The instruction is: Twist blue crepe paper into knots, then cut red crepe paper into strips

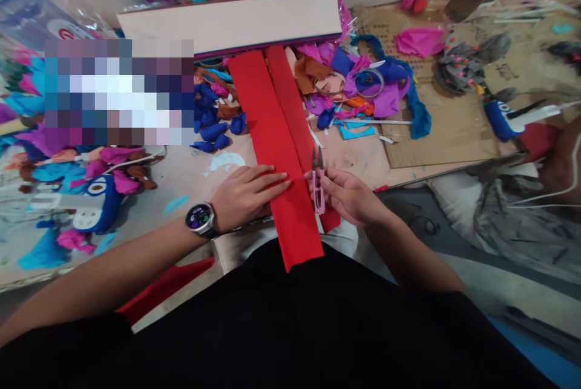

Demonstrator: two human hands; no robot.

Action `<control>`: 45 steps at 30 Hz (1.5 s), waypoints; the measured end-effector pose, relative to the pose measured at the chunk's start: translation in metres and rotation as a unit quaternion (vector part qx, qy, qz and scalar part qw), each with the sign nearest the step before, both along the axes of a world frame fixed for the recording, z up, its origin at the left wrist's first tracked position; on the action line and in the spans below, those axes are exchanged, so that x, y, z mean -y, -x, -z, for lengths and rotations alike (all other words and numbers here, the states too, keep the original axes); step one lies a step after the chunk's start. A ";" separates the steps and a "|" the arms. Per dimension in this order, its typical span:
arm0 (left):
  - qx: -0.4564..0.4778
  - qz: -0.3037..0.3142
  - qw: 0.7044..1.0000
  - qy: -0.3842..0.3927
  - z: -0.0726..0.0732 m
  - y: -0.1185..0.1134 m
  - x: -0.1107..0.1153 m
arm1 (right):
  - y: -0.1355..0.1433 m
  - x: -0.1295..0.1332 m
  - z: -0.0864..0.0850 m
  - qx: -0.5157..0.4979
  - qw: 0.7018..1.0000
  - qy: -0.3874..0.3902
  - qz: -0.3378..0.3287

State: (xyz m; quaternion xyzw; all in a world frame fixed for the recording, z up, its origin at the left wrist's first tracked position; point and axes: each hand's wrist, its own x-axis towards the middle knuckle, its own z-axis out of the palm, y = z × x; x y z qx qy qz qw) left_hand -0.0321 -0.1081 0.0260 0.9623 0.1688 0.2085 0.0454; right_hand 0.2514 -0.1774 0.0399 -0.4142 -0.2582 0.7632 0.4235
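Note:
Two long strips of red fabric run from the table toward my body. On the wider red strip (pixel 276 135) my left hand (pixel 247 190) lies flat, fingers stretched out across it; a watch (pixel 200 219) is on that wrist. The narrower red strip (pixel 293 98) lies along its right side, partly underneath. My right hand (pixel 342 192) is closed around pink thread snips (pixel 318 186), their pointed blades up and slightly apart, close to the right edge of the strips. Both strips hang past the table's front edge over my lap.
A long pale box (pixel 231 23) lies behind the strips. Colourful fabric scraps (pixel 345 80) and blue pieces (pixel 211 117) surround them. Blue glue guns (pixel 97 204) rest at the left and right. Cardboard (pixel 426 141) covers the right side; a plastic bottle (pixel 36 20) stands at far left.

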 end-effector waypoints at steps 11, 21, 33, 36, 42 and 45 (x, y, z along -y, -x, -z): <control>0.160 -0.090 0.958 0.219 -0.027 0.019 0.026 | 0.019 0.048 0.007 -0.035 0.997 0.057 -0.046; 0.215 -0.102 0.942 0.235 -0.015 0.022 0.064 | 0.043 0.039 0.010 -0.033 0.997 0.049 -0.045; 0.217 -0.094 0.947 0.219 -0.013 0.027 0.080 | 0.057 0.038 0.011 -0.015 0.998 0.051 -0.028; 0.230 -0.105 0.944 0.211 -0.013 0.027 0.079 | 0.055 0.045 0.008 -0.026 0.996 0.078 -0.039; 0.237 -0.107 0.941 0.218 -0.010 0.023 0.082 | 0.065 0.048 0.009 -0.079 0.994 0.078 0.001; 0.234 -0.095 0.943 0.217 -0.010 0.022 0.084 | 0.070 0.044 0.015 -0.057 0.995 0.078 0.026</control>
